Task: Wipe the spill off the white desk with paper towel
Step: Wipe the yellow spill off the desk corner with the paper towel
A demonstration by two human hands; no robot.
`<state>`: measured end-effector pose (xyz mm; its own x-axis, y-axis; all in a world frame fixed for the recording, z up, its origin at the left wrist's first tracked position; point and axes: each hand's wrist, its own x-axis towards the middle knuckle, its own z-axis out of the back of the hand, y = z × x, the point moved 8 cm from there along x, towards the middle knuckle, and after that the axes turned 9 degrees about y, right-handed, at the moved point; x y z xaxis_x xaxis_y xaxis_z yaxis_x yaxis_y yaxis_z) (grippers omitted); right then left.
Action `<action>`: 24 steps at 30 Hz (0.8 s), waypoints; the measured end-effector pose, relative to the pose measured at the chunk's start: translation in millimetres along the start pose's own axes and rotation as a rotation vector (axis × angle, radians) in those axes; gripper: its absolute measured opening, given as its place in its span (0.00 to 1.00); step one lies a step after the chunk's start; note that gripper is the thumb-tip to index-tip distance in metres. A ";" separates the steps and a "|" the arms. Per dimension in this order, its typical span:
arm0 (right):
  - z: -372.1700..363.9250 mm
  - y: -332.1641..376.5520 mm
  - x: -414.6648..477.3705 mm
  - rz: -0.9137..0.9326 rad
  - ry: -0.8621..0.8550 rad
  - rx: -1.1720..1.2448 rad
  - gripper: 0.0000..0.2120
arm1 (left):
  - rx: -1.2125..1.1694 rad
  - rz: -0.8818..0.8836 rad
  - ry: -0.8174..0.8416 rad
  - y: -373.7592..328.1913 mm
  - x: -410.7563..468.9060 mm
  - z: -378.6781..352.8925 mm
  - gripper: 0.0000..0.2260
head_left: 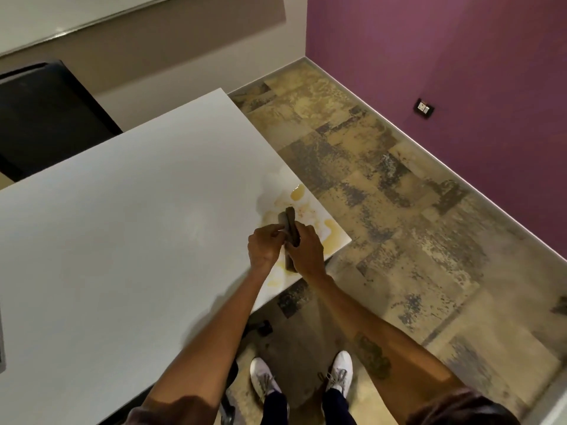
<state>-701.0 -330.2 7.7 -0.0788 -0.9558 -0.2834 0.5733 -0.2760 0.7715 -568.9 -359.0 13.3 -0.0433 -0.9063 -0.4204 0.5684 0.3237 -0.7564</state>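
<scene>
Yellowish spill [299, 210] pools at the white desk's [122, 225] near right corner, running right up to the desk edge. I've got a dark folded object [290, 231] pinched over it, left hand [265, 248] and right hand [306, 251] both closed on it; no paper towel visible. Push outward and liquid likely drips off the desk onto the floor [383, 194].

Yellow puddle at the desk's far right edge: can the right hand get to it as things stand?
Probably yes. The puddle lies just beyond the right hand, with only bare desk between. But both it and the left hand grip a brown folded towel.
</scene>
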 end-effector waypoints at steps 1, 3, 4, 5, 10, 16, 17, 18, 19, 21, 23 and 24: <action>7.8 -7.0 2.0 -0.005 -0.011 -0.036 0.19 | 0.047 0.000 0.044 -3.7 4.8 -7.2 0.14; 25.4 -22.6 6.2 -0.020 -0.048 -0.118 0.17 | 0.150 -0.006 0.106 -6.6 13.6 -18.8 0.14; 34.9 -30.8 8.1 -0.030 -0.080 -0.159 0.16 | 0.162 -0.011 0.108 -4.4 16.3 -21.4 0.14; 45.0 -39.3 10.1 -0.045 -0.118 -0.190 0.14 | 0.152 -0.019 0.100 -1.7 17.1 -21.7 0.14; 95.7 -68.6 24.9 -0.040 -0.307 -0.270 0.10 | 0.356 -0.060 -0.040 31.5 23.8 1.8 0.09; 106.7 -90.2 42.7 -0.130 -0.309 -0.398 0.16 | 0.742 0.074 -0.037 101.2 32.7 33.2 0.22; 103.0 -90.8 45.7 -0.141 -0.299 -0.426 0.17 | 0.778 0.114 -0.010 113.3 35.3 35.9 0.24; 96.8 -90.8 49.6 -0.153 -0.268 -0.467 0.18 | 0.789 0.141 -0.001 122.5 37.4 39.1 0.25; 86.9 -90.2 54.6 -0.148 -0.220 -0.516 0.18 | 0.777 0.165 0.004 130.5 39.6 41.9 0.26; 66.7 -91.1 62.1 -0.159 -0.141 -0.537 0.17 | 0.708 0.192 0.016 142.7 43.4 44.2 0.27; 50.8 -93.9 63.8 -0.193 -0.108 -0.483 0.15 | 0.670 0.202 0.032 150.9 46.8 43.3 0.28; 44.7 -95.6 64.1 -0.199 -0.098 -0.473 0.16 | 0.676 0.205 0.042 154.2 49.2 42.2 0.28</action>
<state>-797.4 -369.6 -58.8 -0.2870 -0.9006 -0.3264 0.8433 -0.3991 0.3599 -448.7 -365.2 -102.9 0.0951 -0.8293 -0.5507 0.9537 0.2345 -0.1884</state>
